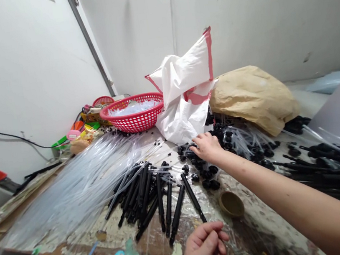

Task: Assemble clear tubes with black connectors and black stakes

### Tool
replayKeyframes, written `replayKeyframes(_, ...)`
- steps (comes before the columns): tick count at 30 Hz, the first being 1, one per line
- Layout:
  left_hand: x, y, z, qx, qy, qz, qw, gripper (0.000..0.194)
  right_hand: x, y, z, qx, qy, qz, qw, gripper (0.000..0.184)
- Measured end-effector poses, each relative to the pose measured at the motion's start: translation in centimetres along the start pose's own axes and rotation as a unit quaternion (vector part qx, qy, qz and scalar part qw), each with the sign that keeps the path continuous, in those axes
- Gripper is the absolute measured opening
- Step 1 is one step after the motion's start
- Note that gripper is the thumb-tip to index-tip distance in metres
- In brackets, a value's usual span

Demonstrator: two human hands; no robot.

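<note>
My right hand [207, 146] reaches over a heap of small black plastic fittings [209, 172]. Its fingers are parted, and the fingertips touch the heap. My left hand [202, 247] is at the front edge of the table, its fingers curled in and the thumb against them. Just beyond its knuckles lies the end of a black rod [193, 196]; whether the curled fingers hold anything is hidden. More black rods [144, 190], some with clear tubes at their ends, lie to the left. A small round brown bowl [231, 204] stands between my left hand and my right forearm.
Long clear plastic tubes [71, 188] cover the table's left side. Behind them stands a red basket [137, 117] holding clear pieces. A white sack [183, 83] and a brown paper bag [251, 97] stand at the back. Dark rods [330, 164] are piled at right.
</note>
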State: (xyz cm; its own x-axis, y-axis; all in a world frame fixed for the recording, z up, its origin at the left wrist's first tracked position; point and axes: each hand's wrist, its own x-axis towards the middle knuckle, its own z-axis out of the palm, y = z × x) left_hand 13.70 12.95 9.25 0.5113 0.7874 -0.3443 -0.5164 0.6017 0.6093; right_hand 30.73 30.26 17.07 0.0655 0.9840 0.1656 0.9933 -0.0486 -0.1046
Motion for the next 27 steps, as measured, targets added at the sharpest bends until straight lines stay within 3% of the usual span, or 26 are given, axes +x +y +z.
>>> replayKeyframes(6, -0.2, -0.3, -0.3, -0.009, -0.024, 0.008, 1.000, 0.031, 0.2, -4.1, 1.1, -0.014, -0.006, -0.060, 0.998, 0.038)
replayKeyframes(10, 0.2, -1.0, -0.7, -0.019, -0.006, 0.024, 0.999, 0.034, 0.8, -7.6, 1.9, -0.005, -0.030, -0.118, 0.993, 0.046)
replayKeyframes(12, 0.4, -1.3, -0.8, -0.023, -0.003, 0.027, 0.999, 0.038, 1.5, -8.9, 1.7, -0.001, -0.044, -0.135, 0.990, 0.041)
replayKeyframes(15, 0.4, -1.4, -0.9, -0.024, -0.004, 0.019, 1.000, 0.041, 2.3, -9.6, -0.6, 0.009, -0.047, -0.146, 0.988, 0.022)
replayKeyframes(18, 0.0, -1.0, -0.7, -0.027, 0.002, 0.013, 1.000, 0.040, 1.7, -8.5, -4.7, 0.029, -0.014, -0.141, 0.990, 0.028)
replayKeyframes(21, -0.5, -0.6, -0.5, -0.028, -0.002, 0.018, 0.999, 0.037, -1.9, -6.0, -8.8, 0.068, 0.022, -0.152, 0.986, 0.031)
replayKeyframes(23, -0.7, -0.3, -0.4, -0.028, -0.010, 0.027, 0.999, 0.038, -5.9, -3.9, -10.3, 0.165, 0.035, -0.163, 0.972, 0.029)
replayKeyframes(25, -1.0, -0.1, -0.4, -0.027, -0.028, 0.043, 0.998, 0.047, -10.8, -1.5, -10.4, 0.250, 0.016, -0.143, 0.958, 0.031)
replayKeyframes(27, -1.2, 0.0, -0.3, -0.033, -0.050, 0.068, 0.996, 0.061, -16.0, 0.7, -9.1, 0.299, -0.032, -0.105, 0.948, 0.032)
